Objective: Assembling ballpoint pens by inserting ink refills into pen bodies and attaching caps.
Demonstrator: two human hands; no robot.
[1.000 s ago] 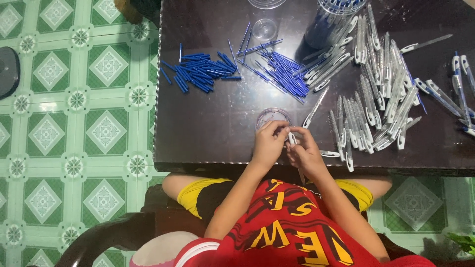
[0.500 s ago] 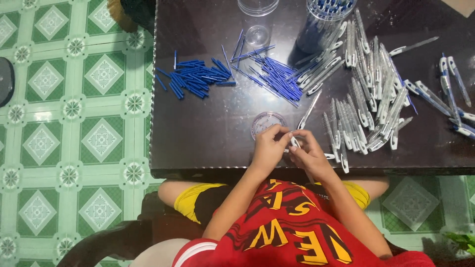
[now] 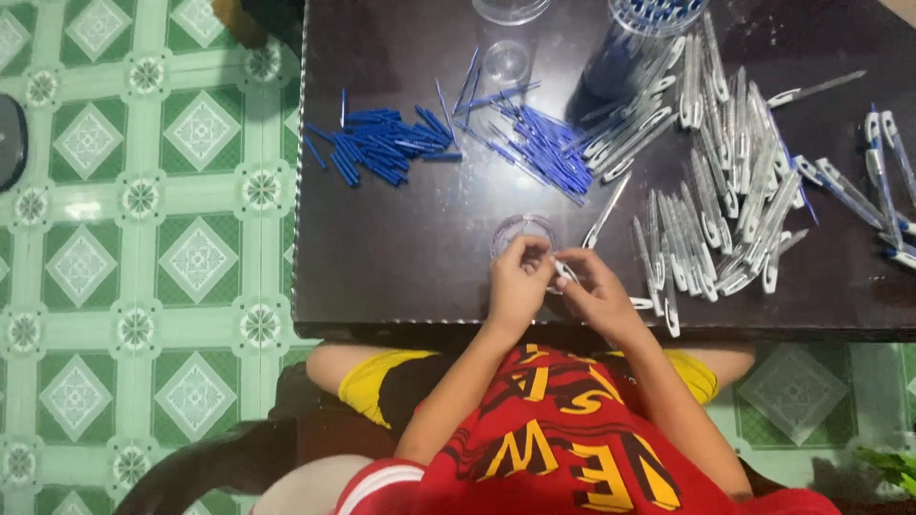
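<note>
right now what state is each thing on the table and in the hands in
left hand: closed on a small pen part
right hand: pinching the same part
small clear cup: upright, by the hands
blue refills: loose pile, lying flat
clear pen barrels: scattered, lying flat
tall jar: upright, holding blue pieces
dark table: bearing all of it

The hands (image 3: 558, 281) cover most of the small pen part they pinch. A clear cup (image 3: 510, 10) and pen jar (image 3: 649, 29) are cut off at the tabletop's (image 3: 401, 248) far edge.
</note>
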